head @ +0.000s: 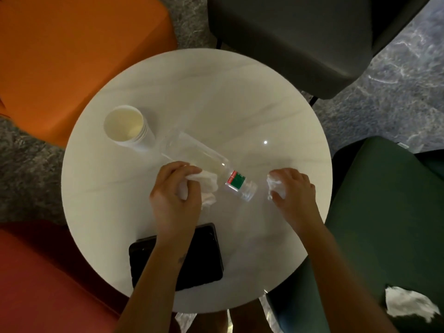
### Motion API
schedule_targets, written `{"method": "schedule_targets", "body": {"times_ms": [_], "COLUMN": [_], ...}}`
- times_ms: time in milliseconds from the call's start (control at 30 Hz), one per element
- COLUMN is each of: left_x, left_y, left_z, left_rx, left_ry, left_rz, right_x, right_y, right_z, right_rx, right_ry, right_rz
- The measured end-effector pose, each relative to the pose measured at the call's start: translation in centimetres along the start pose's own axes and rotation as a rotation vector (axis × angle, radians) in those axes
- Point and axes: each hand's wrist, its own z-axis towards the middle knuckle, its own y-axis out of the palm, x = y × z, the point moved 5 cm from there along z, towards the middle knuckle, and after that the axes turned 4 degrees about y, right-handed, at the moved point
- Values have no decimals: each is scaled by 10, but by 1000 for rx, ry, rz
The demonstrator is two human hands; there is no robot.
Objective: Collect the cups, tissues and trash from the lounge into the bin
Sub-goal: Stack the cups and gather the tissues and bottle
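Grips both closed, a crumpled tissue in each.
Left grip [175,197] wraps the left tissue [207,181], right grip [296,195] the right tissue [276,186]; one bottle [236,180], one cup stack [125,127] on the surface [240,104].

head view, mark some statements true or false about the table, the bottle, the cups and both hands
1. The clear plastic bottle with a red and green label lies on its side on the round white table. True.
2. The stack of white paper cups is tipped over. False: it stands upright.
3. The left hand grips a crumpled white tissue. True.
4. The right hand holds nothing. False: it grips a second crumpled white tissue.
5. The flat black tablet is stacked on the cups. False: it lies flat on the table, partly under the left forearm.
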Motion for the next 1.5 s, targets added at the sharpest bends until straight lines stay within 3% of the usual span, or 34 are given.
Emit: {"method": "schedule_targets", "body": {"times_ms": [233, 300, 367, 433, 500, 667, 733, 800, 867, 967, 1100, 1233, 1367, 1500], "left_x": [-10, -9, -6, -6, -5, -19, -29, -40, -50, -58, -66, -72, -67, -57], "left_y": [-2, -3, -8, -9, -16, -37, -49, -62, -72, -81, -83, -89, -88, -83], "left_z": [-25, -26, -28, -29, -32, -42, -42, -42, -41, -40, -41, -38, -30, -21], "left_rx": [-90, -111, -117, -116, -108, -131, -101, -39, 12, 46, 67, 99, -10, -49], "left_ry": [-40, -41, -65, -134, -181, -253, -238, -239, -251, -247, -296, -323, -271, -217], "left_rz": [82, 103, 48, -62, -130, -260, -167, -64, -22, -6, -16, -57, -126, -232], "right_x": [-6, -24, -55, -85, -115, -150, -156, -152, -142, -136, -142, -161, -188, -211], "right_y": [-15, -35, -48, -45, -27, 19, 31, 39, 46, 65, 77, 68, 49, 49], "right_z": [-15, -23, -33, -43, -54, -73, -80, -78, -67, -57, -53, -52, -55, -59], "right_rx": [201, 343, 369, 299, 183, -97, -204, -194, -132, -174, -157, -106, -41, -251], "right_ry": [54, 56, 5, -86, -189, -248, -313, -295, -205, -191, -204, -259, -239, -215], "right_rz": [175, 341, 589, 722, 702, 736, 703, 608, 406, 66, 28, 289, 620, 877]}}
